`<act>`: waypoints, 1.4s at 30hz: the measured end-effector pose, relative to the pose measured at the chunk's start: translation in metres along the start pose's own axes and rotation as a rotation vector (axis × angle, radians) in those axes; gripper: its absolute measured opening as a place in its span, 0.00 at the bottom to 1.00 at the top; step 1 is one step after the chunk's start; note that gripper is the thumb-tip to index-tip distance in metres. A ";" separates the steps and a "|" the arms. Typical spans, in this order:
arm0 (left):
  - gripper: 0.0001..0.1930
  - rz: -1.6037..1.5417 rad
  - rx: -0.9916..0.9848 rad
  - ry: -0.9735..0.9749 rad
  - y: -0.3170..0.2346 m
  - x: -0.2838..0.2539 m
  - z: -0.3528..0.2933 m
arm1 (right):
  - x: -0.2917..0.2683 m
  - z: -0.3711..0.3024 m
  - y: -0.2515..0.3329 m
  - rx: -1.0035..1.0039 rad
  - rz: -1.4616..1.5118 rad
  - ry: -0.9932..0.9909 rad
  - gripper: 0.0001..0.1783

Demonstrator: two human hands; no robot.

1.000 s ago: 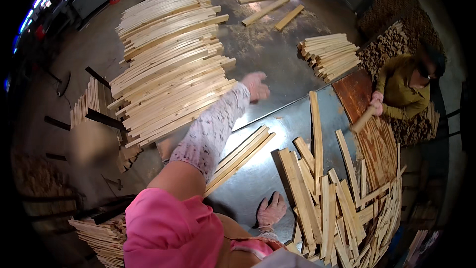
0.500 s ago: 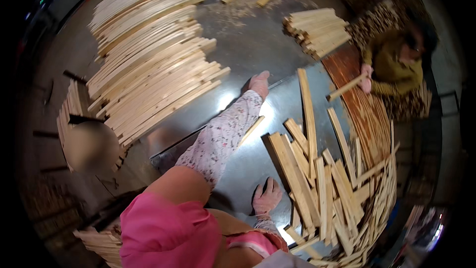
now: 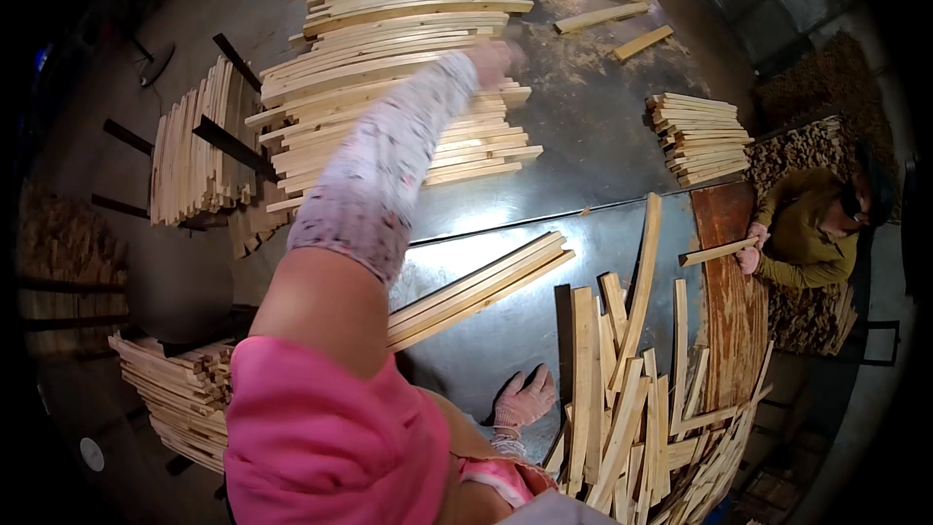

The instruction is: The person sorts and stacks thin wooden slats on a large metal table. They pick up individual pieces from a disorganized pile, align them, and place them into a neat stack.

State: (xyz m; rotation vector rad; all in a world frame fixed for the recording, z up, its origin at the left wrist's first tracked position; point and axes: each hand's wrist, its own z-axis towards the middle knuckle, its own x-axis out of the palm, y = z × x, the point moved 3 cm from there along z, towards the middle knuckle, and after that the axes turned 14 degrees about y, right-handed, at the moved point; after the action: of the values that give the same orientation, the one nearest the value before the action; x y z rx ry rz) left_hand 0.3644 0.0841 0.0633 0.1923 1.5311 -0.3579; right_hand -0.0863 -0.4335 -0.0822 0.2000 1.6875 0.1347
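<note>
My left hand, in a pale glove, is stretched far forward over the right ends of a wide row of wooden slats. Its fingers are smeared by motion, so I cannot tell if they hold anything. My right hand, gloved too, rests on the metal table with its fingers apart and nothing in it. Between the two hands lies a small bundle of slats, partly hidden by my left forearm. Just right of my right hand, a jumbled heap of wooden slats begins.
A co-worker at the right holds a short piece of wood over a worn wooden board. A neat stack of slats stands at the back right. Loose sticks lie among sawdust. Racked slats stand at the left.
My left hand has moved forward and left, from the bare metal to above the row of slats. The view has turned left. My right hand stays on the table.
</note>
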 end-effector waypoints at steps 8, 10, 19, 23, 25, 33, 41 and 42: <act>0.16 -1.203 -0.385 -0.435 0.113 -0.147 -0.070 | -0.008 -0.002 -0.006 0.113 -0.012 -0.052 0.31; 0.20 -1.207 -0.454 -0.404 0.087 -0.118 -0.100 | -0.005 0.002 -0.006 0.085 0.002 -0.092 0.31; 0.40 -0.643 0.021 0.621 -0.164 0.000 0.004 | -0.008 -0.005 -0.005 0.162 0.020 -0.047 0.31; 0.40 -0.621 0.058 0.540 -0.273 -0.028 0.061 | -0.006 -0.007 -0.013 0.135 0.059 -0.070 0.31; 0.39 -0.709 0.103 0.462 -0.301 -0.043 0.059 | -0.010 -0.002 -0.011 0.107 0.083 -0.088 0.30; 0.36 -0.587 0.059 0.348 -0.348 0.033 -0.089 | -0.014 -0.006 -0.011 0.131 0.099 -0.063 0.31; 0.30 -0.441 0.273 0.370 -0.303 0.061 -0.155 | -0.020 0.003 -0.021 0.042 0.161 -0.022 0.28; 0.29 -0.482 0.252 0.403 -0.302 0.049 -0.126 | -0.025 0.012 -0.025 0.026 0.184 -0.026 0.27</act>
State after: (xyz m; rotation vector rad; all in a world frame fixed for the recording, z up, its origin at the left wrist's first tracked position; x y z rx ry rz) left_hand 0.1420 -0.1600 0.0403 0.0921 1.9254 -0.9421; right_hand -0.0728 -0.4632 -0.0640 0.3754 1.6438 0.2460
